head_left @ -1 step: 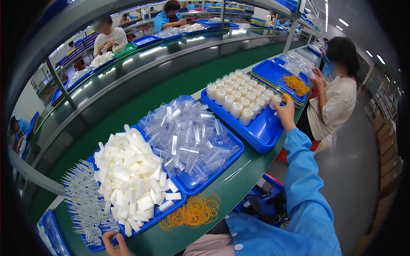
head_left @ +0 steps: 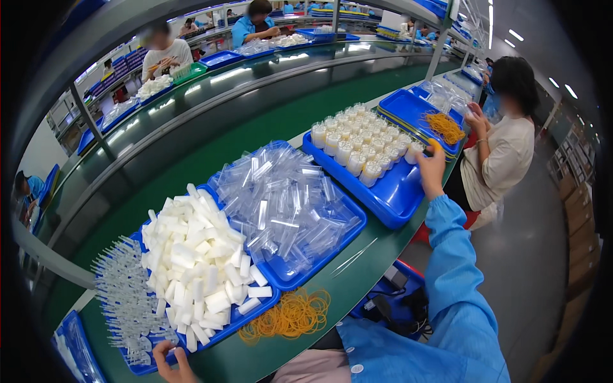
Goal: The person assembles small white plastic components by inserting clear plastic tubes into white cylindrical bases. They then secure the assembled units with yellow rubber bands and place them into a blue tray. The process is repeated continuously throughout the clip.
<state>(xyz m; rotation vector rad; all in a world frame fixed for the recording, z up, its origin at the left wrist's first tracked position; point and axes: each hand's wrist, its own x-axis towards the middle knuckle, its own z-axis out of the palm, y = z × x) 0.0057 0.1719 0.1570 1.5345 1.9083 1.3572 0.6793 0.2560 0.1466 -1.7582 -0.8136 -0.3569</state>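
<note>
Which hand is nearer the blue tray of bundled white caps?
Right. The right hand touches the blue tray at its far right corner. The left hand is far off, at the tray of white blocks.

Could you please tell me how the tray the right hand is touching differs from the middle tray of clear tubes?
The right tray, at the right hand, holds bundles standing upright in rows; the middle tray holds clear tubes heaped loose. The right tray has bare floor showing at its near end; the middle tray is nearly covered. Both are blue.

Head-worn view, seemingly steeply downward
</note>
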